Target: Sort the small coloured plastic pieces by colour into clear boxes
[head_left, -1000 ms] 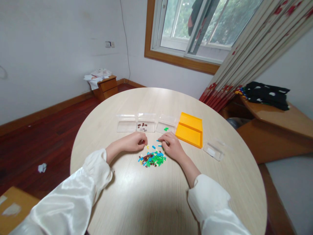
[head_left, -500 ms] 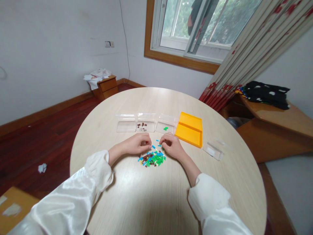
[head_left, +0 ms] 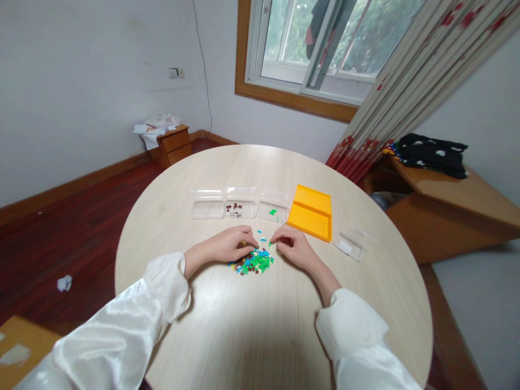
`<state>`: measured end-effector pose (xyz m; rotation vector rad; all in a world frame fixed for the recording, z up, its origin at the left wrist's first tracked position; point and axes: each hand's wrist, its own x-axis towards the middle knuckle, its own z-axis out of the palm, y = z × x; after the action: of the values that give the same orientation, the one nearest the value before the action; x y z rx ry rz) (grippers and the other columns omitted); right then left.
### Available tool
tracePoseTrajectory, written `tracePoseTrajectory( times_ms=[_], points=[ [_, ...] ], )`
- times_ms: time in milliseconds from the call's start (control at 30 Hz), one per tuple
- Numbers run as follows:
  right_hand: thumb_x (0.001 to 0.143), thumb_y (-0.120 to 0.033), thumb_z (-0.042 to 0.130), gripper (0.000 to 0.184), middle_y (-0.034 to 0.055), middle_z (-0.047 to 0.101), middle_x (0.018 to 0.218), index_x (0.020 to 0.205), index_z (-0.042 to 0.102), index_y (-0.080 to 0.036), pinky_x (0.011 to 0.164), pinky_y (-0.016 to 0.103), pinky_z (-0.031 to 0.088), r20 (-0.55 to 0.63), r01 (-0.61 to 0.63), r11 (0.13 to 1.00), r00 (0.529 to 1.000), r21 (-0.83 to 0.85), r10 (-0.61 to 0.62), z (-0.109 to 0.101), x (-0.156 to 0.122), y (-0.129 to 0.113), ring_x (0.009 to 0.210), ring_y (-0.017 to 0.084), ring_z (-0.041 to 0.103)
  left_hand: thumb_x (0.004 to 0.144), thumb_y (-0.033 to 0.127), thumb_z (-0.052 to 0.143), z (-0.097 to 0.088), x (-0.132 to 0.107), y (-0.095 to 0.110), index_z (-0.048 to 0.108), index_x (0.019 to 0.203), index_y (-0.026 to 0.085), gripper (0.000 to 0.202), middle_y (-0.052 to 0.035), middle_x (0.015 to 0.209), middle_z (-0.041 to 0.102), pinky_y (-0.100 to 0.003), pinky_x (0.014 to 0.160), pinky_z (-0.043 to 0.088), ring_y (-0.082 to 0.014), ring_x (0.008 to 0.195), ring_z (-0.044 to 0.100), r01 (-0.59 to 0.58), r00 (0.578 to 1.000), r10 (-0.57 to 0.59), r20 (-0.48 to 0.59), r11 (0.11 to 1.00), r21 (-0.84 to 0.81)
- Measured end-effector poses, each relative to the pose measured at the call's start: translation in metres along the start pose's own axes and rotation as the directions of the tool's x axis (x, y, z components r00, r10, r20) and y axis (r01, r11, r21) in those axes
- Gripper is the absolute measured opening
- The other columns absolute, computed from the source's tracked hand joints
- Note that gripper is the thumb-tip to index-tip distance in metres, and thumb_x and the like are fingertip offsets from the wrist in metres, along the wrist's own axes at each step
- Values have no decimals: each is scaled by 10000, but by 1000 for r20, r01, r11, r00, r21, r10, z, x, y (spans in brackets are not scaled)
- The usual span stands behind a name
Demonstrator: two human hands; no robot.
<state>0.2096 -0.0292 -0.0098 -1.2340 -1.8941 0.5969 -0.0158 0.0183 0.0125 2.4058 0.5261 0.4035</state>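
Note:
A heap of small toy building bricks [head_left: 260, 263], mostly green, blue and brown, lies on the round table. My left hand [head_left: 233, 245] rests over the heap's far left edge, its thumb and forefinger closed at the bricks; what is between the tips is too small to tell. To the right of the heap, my right hand [head_left: 298, 249] has its fingertips pinched at a small green brick [head_left: 270, 244]. Two loose blue bricks [head_left: 262, 239] lie between the hands, beyond the heap.
Clear hinged boxes line up behind the hands: one at left [head_left: 208, 209], a middle one holding brown bricks [head_left: 234, 207], and another with green bricks [head_left: 273, 212]. An open yellow case [head_left: 309, 219] lies to their right, then another clear box [head_left: 348, 247].
My right hand has shifted slightly right, away from the loose blue bricks, with a green brick now at its fingertips. My left fingertips have moved right and down onto the heap.

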Motion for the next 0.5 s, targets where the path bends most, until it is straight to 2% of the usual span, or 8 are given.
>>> tracePoseTrajectory(
  times_ms=[133, 333, 500],
  points=[
    [697, -76, 545, 210, 30, 636, 765, 762, 703, -198, 689, 295, 474, 43, 2, 1000, 999, -3, -2, -1, -4, -1, 743, 150, 593, 846, 163, 478, 2, 0, -3, 675, 981, 152, 240, -66, 862, 593, -272, 772, 446, -156, 799, 572, 1, 999, -1, -43, 1000, 15],
    [771, -150, 590, 110, 36, 638, 758, 750, 688, -195, 707, 307, 475, 79, 12, 999, 997, -30, -10, 1, -2, 0, 749, 155, 588, 836, 128, 454, 4, 1, -8, 666, 960, 147, 246, -62, 853, 596, -267, 757, 449, -148, 784, 572, 20, 996, -18, -92, 1000, 19],
    [785, -177, 567, 94, 24, 638, 707, 723, 637, -185, 635, 288, 463, 8, -40, 997, 999, -62, 41, 4, -1, 3, 674, 152, 568, 852, 192, 498, 9, 4, -16, 664, 930, 142, 191, -59, 833, 588, -276, 744, 443, -153, 781, 555, 71, 984, -64, -167, 997, 35]
  ],
)
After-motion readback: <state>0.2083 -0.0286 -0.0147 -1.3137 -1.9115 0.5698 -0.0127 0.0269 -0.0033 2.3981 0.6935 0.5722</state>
